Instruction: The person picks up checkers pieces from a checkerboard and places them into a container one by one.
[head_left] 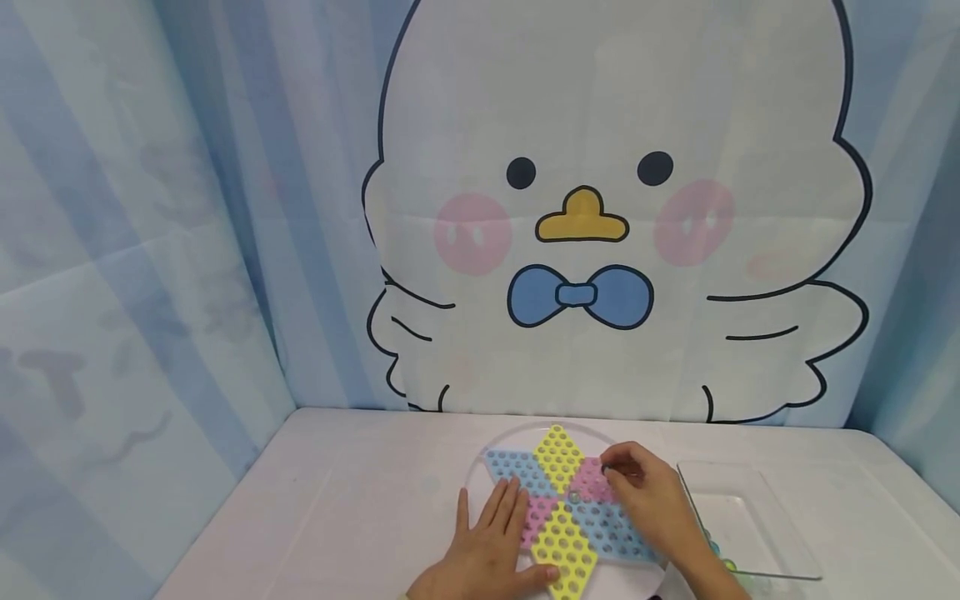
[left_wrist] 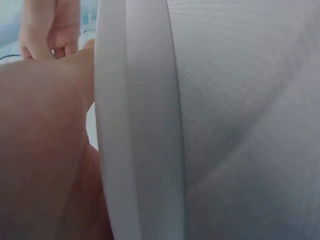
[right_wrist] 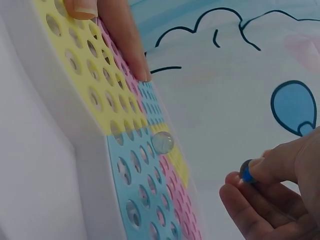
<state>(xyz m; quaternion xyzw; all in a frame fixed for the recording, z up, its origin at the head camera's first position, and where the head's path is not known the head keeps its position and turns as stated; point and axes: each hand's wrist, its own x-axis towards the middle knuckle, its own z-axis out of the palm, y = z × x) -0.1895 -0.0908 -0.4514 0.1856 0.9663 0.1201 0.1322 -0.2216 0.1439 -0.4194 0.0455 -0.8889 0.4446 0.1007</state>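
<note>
A star-shaped Chinese checkers board (head_left: 566, 546) with yellow, blue and pink sections full of round holes lies on the table. Near its centre sits a clear marble (right_wrist: 163, 143). My left hand (head_left: 491, 542) rests flat on the board's left side, fingers spread, thumb over the near yellow point. Over the far right pink section, my right hand (head_left: 648, 496) pinches a dark marble with blue in it (right_wrist: 247, 171) between thumb and fingertips, held off the board. In the left wrist view, the board's pale edge (left_wrist: 137, 120) and my own hand fill much of the picture.
A clear plastic tray (head_left: 783, 533) stands right of the board, with several marbles (head_left: 729, 565) at its near left side. The white table (head_left: 337, 500) extends left of the board. A curtain with a cartoon bird (head_left: 600, 358) hangs behind the table's far edge.
</note>
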